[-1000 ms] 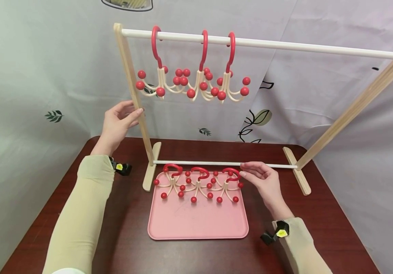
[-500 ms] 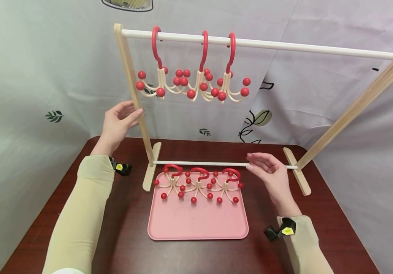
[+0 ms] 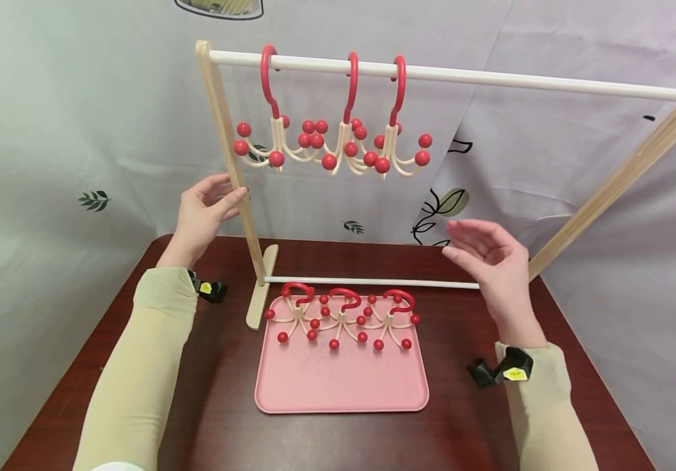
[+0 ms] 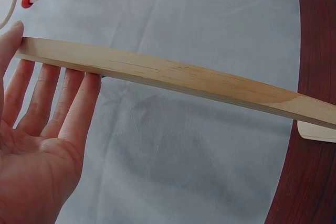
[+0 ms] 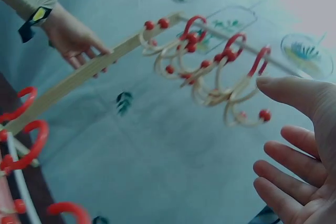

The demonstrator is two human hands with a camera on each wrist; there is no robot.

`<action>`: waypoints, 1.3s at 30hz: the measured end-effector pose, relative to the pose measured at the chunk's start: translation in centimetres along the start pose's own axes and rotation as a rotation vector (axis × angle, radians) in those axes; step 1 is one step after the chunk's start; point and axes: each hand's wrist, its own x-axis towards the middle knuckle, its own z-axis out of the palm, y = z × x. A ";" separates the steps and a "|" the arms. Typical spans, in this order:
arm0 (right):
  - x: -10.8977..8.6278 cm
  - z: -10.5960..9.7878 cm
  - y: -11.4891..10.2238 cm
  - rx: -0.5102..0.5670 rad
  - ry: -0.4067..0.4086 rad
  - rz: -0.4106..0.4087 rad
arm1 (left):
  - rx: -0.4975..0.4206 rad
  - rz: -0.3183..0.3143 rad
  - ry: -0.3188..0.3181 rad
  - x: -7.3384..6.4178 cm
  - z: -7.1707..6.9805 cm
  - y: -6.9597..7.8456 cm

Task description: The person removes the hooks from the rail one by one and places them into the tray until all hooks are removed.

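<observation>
My left hand (image 3: 205, 206) holds the left wooden post (image 3: 220, 118) of a garment rack between thumb and fingers; the left wrist view shows the fingertips against the post's (image 4: 168, 74) lower side. In the air in front of the rack's right post (image 3: 620, 180), my right hand (image 3: 493, 275) has its fingers spread and holds nothing. Three octopus-shaped hangers, with red hooks and red ball tips, hang from the white top rod (image 3: 520, 81); one is the rightmost hanging hanger (image 3: 391, 140). Several similar hangers, such as the middle one (image 3: 342, 317), lie on the pink tray (image 3: 340, 386).
The rack's lower white rod (image 3: 367, 282) runs behind the tray, close above the dark red table (image 3: 220, 392). A left wooden foot (image 3: 255, 304) stands beside the tray. A pale printed curtain (image 3: 314, 216) hangs behind the rack.
My right hand has moved right and up, away from the hangers on the tray and the lower rod. My left hand stays on the post, and the hangers have not moved.
</observation>
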 end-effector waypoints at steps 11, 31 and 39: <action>4.7 1.2 -4.8 0.009 0.018 -0.100 | -0.007 0.007 -0.001 0.0 0.0 -0.1; 12.5 7.5 -8.1 -0.140 0.027 -0.117 | -0.014 0.016 -0.003 0.0 0.0 0.0; 13.8 8.8 -7.0 -0.197 0.027 -0.063 | -0.020 0.005 -0.004 0.0 0.0 -0.1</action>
